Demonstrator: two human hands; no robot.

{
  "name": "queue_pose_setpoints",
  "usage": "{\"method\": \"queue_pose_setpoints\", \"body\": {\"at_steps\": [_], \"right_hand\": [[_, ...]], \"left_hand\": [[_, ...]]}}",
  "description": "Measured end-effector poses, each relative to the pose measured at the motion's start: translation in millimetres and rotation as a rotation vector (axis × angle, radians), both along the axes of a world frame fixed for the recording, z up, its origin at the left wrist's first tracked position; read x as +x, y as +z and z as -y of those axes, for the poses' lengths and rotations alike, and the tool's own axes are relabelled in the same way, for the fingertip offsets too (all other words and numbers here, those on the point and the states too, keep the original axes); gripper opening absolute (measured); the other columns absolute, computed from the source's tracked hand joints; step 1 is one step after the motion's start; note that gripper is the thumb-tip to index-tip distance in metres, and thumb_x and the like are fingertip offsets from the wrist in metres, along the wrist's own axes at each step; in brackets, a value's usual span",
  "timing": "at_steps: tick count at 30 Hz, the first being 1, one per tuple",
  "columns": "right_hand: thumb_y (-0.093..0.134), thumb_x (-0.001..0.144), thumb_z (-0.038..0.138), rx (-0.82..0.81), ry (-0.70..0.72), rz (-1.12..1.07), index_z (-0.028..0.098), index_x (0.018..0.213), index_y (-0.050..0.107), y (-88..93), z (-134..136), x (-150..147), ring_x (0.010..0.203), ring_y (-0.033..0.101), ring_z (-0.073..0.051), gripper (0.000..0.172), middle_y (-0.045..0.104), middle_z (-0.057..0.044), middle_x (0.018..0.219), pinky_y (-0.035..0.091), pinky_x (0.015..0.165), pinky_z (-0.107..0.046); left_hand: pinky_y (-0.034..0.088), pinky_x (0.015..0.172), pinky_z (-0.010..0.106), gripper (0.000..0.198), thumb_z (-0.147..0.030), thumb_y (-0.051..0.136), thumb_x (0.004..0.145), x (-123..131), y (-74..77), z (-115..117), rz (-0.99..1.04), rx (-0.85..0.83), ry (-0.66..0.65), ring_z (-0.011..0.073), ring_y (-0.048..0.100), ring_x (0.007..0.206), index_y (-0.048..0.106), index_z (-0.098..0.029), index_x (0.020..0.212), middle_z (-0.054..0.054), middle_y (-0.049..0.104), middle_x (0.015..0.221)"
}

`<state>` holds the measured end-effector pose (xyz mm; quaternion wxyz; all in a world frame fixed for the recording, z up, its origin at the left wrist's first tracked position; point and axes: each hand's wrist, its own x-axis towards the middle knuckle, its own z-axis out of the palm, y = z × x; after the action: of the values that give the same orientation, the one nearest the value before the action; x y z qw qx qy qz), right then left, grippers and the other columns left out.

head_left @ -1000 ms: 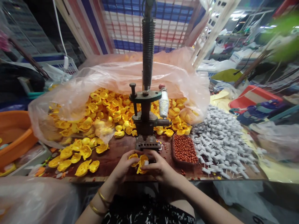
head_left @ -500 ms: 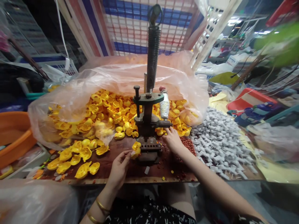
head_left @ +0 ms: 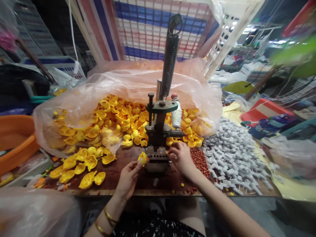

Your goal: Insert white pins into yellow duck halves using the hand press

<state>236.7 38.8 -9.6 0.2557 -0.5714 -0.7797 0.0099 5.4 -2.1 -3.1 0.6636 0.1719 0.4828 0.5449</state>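
We see left hand (head_left: 127, 175) fingers clamped on yellow piece (head_left: 142, 158) beside press (head_left: 158, 131), right hand (head_left: 183, 158) at its other side, fingers' grip unclear.

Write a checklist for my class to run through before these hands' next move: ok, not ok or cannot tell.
1. Left hand grips a small, rounded yellow plastic piece: ok.
2. Right hand well away from the dark metal press: not ok, close beside its base.
3. Right hand holding a part: cannot tell.
4. Small, round reddish-brown beads near the right hand: ok.
5. Grey plastic blocks heaped beyond the beads: ok.
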Motion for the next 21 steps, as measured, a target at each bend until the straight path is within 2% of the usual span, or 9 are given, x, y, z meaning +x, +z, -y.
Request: {"method": "queue_pose_setpoints", "body": {"at_steps": [3, 5, 8, 14, 17, 21], "right_hand": [[0.065, 0.082, 0.023, 0.020, 0.152, -0.201, 0.022, 0.083, 0.068, -0.2, 30, -30, 0.099, 0.051, -0.023, 0.003, 0.062, -0.006, 0.103, 0.040, 0.086, -0.038], [0.065, 0.082, 0.020, 0.050, 0.178, -0.258, 0.022, 0.083, 0.067, -1.5, 38, -46, 0.097, 0.051, -0.022, 0.003, 0.063, -0.005, 0.100, 0.040, 0.087, -0.038], [0.064, 0.083, 0.018, 0.098, 0.182, -0.285, 0.021, 0.084, 0.067, -2.9, 37, -57, 0.095, 0.051, -0.022, 0.005, 0.063, -0.005, 0.098, 0.040, 0.086, -0.038], [0.060, 0.085, 0.018, 0.104, 0.204, -0.295, 0.021, 0.083, 0.068, -2.9, 33, -57, 0.097, 0.051, -0.023, 0.009, 0.064, -0.007, 0.100, 0.042, 0.085, -0.039], [0.061, 0.084, 0.017, 0.029, 0.226, -0.370, 0.022, 0.084, 0.070, -0.9, 34, -55, 0.097, 0.053, -0.022, 0.010, 0.064, -0.007, 0.101, 0.042, 0.085, -0.038], [0.063, 0.081, 0.014, -0.185, 0.250, -0.590, 0.021, 0.079, 0.072, -2.5, 29, -55, 0.092, 0.057, -0.019, 0.012, 0.066, -0.005, 0.093, 0.046, 0.083, -0.033]], "left_hand": [[0.052, 0.065, 0.015, 0.040, -0.028, 0.093, 0.040, 7, 1.3, -1, 0.030, -0.001, -0.001, 0.0102, 0.065, 0.069, 0.070, -0.012, 0.070, 0.003, 0.072, 0.074], [0.053, 0.067, 0.016, 0.040, -0.028, 0.093, 0.040, 11, 1.8, -1, 0.040, 0.000, -0.011, 0.0104, 0.065, 0.068, 0.070, -0.012, 0.069, 0.003, 0.072, 0.073], [0.053, 0.067, 0.017, 0.039, -0.028, 0.092, 0.043, 13, 2.7, 0, 0.031, 0.021, -0.034, 0.0104, 0.065, 0.068, 0.070, -0.011, 0.070, 0.003, 0.072, 0.073], [0.052, 0.067, 0.017, 0.038, -0.030, 0.091, 0.045, 9, 2.9, -1, -0.003, 0.059, -0.070, 0.0097, 0.064, 0.066, 0.070, -0.011, 0.071, 0.003, 0.072, 0.071], [0.051, 0.068, 0.018, 0.039, -0.030, 0.091, 0.045, 6, 1.1, -2, -0.027, 0.065, -0.108, 0.0106, 0.065, 0.068, 0.070, -0.012, 0.073, 0.003, 0.071, 0.070], [0.049, 0.063, 0.019, 0.038, -0.034, 0.088, 0.050, 2, -6.2, -6, -0.120, 0.083, -0.178, 0.0112, 0.063, 0.067, 0.071, -0.012, 0.076, 0.004, 0.072, 0.073]]}}
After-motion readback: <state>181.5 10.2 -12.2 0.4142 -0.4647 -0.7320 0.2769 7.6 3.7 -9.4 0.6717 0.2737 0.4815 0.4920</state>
